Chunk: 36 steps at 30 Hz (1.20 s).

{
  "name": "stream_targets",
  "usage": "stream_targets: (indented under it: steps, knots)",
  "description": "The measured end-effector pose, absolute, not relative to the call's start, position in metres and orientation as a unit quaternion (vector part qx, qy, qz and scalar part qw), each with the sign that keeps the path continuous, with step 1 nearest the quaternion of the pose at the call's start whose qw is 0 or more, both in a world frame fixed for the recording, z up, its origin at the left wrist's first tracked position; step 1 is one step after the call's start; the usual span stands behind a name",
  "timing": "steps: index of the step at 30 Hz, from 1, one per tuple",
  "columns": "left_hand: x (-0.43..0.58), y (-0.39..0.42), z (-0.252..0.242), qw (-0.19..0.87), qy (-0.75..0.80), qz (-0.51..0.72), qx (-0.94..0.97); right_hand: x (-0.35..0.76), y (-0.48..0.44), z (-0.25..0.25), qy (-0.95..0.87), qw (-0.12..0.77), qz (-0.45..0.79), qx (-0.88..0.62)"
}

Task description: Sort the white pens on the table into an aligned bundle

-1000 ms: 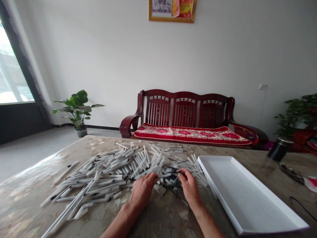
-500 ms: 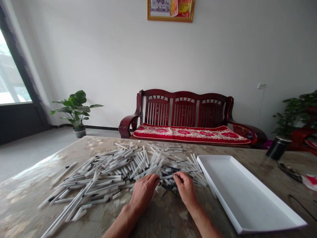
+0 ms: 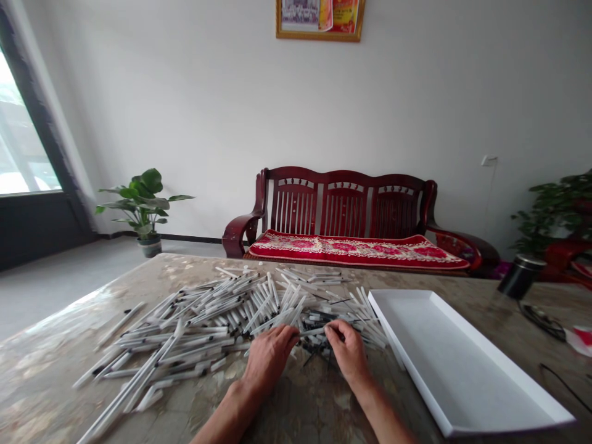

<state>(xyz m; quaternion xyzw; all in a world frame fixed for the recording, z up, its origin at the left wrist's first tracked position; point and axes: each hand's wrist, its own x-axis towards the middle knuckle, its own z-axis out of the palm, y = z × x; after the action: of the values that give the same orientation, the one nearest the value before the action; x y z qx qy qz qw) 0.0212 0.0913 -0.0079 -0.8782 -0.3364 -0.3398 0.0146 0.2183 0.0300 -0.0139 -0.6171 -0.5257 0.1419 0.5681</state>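
Observation:
A short whitish tube point(image 3: 313, 332) spans the gap between my two hands, roughly level, above the table's near middle. My left hand point(image 3: 272, 351) pinches its left end, and my right hand point(image 3: 346, 350) grips its right end between thumb and fingers. Beyond and to the left lies a large loose pile of white tubes with dark ends point(image 3: 208, 302). Small black pieces point(image 3: 314, 350) lie under and just behind the held tube, partly hidden by my fingers.
A shallow white box point(image 3: 462, 364) lies on the right of the patterned table point(image 3: 185, 413). Behind it stand a black canister point(image 3: 521, 276) and some cables point(image 3: 541, 320). A red wooden bench point(image 3: 346, 209) is across the table, with a potted plant point(image 3: 145, 209) at left.

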Motion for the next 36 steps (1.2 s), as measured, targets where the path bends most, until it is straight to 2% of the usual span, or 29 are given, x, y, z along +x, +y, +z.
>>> stream_targets:
  steps: [6, 14, 23, 36]
  knots:
    - [0.016, 0.094, -0.004, 0.009, -0.345, -0.350, -0.871, 0.228, 0.034, -0.018, -0.496, 0.594, 0.087, -0.627]
    - [0.013, 0.095, -0.004, 0.021, -0.332, -0.359, -0.872, 0.224, 0.031, -0.014, -0.516, 0.591, 0.169, -0.596]
    - [0.016, 0.095, -0.005, 0.016, -0.306, -0.339, -0.889, 0.216, 0.031, -0.017, -0.527, 0.577, 0.112, -0.613]
    - [-0.007, 0.105, 0.005, 0.058, -0.444, -0.376, -0.812, 0.272, 0.034, -0.020, -0.379, 0.587, 0.041, -0.714]
